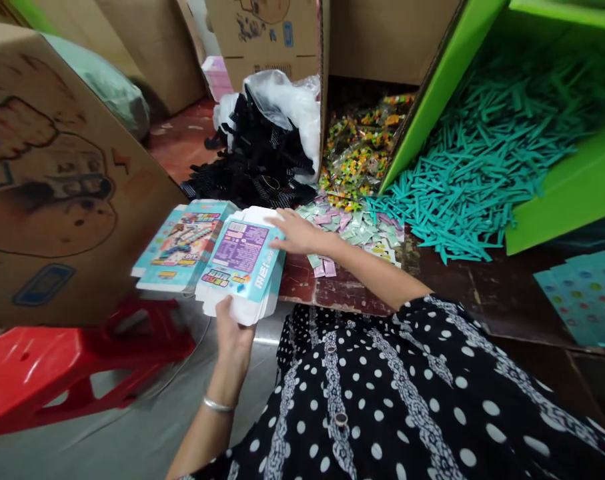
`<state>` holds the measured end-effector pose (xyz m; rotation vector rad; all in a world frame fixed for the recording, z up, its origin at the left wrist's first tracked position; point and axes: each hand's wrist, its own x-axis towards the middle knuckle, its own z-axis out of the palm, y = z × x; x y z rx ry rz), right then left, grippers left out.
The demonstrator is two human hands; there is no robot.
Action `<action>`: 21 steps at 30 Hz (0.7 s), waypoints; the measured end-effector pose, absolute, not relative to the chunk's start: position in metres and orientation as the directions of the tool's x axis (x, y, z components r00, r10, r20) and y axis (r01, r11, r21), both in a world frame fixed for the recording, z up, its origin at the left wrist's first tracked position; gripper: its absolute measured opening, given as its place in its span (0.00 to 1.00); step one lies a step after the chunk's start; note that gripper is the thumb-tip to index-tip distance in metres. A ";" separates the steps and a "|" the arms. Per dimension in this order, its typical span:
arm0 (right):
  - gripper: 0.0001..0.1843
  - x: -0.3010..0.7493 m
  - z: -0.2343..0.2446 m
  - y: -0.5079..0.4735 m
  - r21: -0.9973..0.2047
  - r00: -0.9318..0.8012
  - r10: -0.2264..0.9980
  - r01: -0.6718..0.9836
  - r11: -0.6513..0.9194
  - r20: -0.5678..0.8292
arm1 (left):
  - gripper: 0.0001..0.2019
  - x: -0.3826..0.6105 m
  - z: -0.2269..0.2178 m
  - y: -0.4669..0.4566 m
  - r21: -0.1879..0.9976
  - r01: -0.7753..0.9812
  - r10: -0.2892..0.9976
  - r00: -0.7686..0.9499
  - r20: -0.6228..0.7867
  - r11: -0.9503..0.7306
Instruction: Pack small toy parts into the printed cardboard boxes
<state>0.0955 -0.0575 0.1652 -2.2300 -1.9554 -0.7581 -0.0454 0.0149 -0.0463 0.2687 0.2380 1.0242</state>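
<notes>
A stack of flat, unfolded teal and white cartons (242,263) with a purple label lies at the left edge of the dark wooden table (462,287). My left hand (232,333) grips the near edge of the stack from below, thumb up. At the stack's far right corner rests my right hand (297,233), its fingers closed on the top carton. A second stack of the same cartons (179,247) lies just to the left, printed side up.
Small pink and green paper slips (357,227) lie beside my right hand. Behind are black plastic parts in a white bag (262,153), bags of coloured beads (362,153), teal sticks spilling from a green box (482,153), cardboard boxes (47,180), and a red stool (57,367).
</notes>
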 end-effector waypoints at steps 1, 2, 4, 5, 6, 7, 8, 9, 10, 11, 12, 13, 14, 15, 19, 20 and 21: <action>0.40 0.101 0.155 -0.058 0.265 0.093 0.923 0.943 -0.202 0.374 | 0.22 -0.045 -0.043 0.018 0.344 -0.796 0.859 0.508 -0.067 0.498; 0.39 0.106 0.148 -0.054 0.267 0.119 0.930 0.938 -0.220 0.347 | 0.21 -0.046 -0.041 0.022 0.362 -0.784 0.853 0.518 -0.066 0.504; 0.37 0.113 0.143 -0.040 0.271 0.129 0.939 0.937 -0.221 0.318 | 0.18 -0.050 -0.040 0.029 0.406 -0.758 0.842 0.536 -0.060 0.511; 0.36 0.114 0.144 -0.032 0.279 0.113 0.945 0.939 -0.202 0.307 | 0.17 -0.055 -0.043 0.034 0.439 -0.736 0.830 0.555 -0.045 0.516; 0.35 0.115 0.148 -0.026 0.289 0.090 0.950 0.940 -0.180 0.300 | 0.18 -0.062 -0.050 0.038 0.484 -0.694 0.801 0.599 -0.025 0.534; 0.35 0.114 0.154 -0.022 0.294 0.073 0.950 0.941 -0.167 0.304 | 0.20 -0.070 -0.058 0.042 0.546 -0.616 0.741 0.671 -0.014 0.568; 0.35 0.112 0.160 -0.023 0.288 0.071 0.947 0.943 -0.166 0.313 | 0.24 -0.081 -0.068 0.047 0.623 -0.509 0.657 0.753 -0.012 0.594; 0.37 0.110 0.165 -0.026 0.271 0.080 0.941 0.946 -0.176 0.330 | 0.28 -0.094 -0.078 0.051 0.705 -0.350 0.534 0.844 -0.047 0.617; 0.39 0.108 0.169 -0.034 0.247 0.093 0.930 0.950 -0.189 0.357 | 0.29 -0.106 -0.086 0.053 0.782 -0.172 0.419 0.899 -0.124 0.600; 0.40 0.106 0.171 -0.044 0.224 0.099 0.914 0.954 -0.199 0.394 | 0.24 -0.117 -0.090 0.054 0.846 -0.079 0.376 0.914 -0.149 0.527; 0.41 0.105 0.171 -0.056 0.206 0.098 0.894 0.957 -0.206 0.437 | 0.16 -0.127 -0.089 0.051 0.906 -0.053 0.378 0.918 -0.121 0.420; 0.40 0.104 0.170 -0.069 0.198 0.092 0.873 0.958 -0.209 0.478 | 0.10 -0.132 -0.083 0.046 0.954 -0.080 0.458 0.886 -0.065 0.289; 0.38 0.104 0.167 -0.082 0.195 0.082 0.851 0.958 -0.211 0.519 | 0.09 -0.134 -0.070 0.039 0.977 -0.160 0.597 0.801 0.046 0.139; 0.36 0.104 0.162 -0.094 0.194 0.072 0.830 0.958 -0.211 0.553 | 0.10 -0.131 -0.053 0.031 0.974 -0.228 0.727 0.666 0.168 -0.016; 0.32 0.099 0.134 -0.143 0.191 0.017 0.802 0.968 -0.163 0.597 | 0.18 -0.094 0.030 0.002 0.840 -0.353 0.818 0.264 0.511 -0.411; 0.31 0.097 0.124 -0.157 0.197 0.001 0.802 0.969 -0.148 0.598 | 0.22 -0.084 0.046 -0.002 0.834 -0.396 0.827 0.255 0.502 -0.384; 0.31 0.095 0.114 -0.171 0.202 -0.008 0.795 0.969 -0.145 0.606 | 0.25 -0.075 0.058 -0.005 0.835 -0.452 0.836 0.286 0.468 -0.313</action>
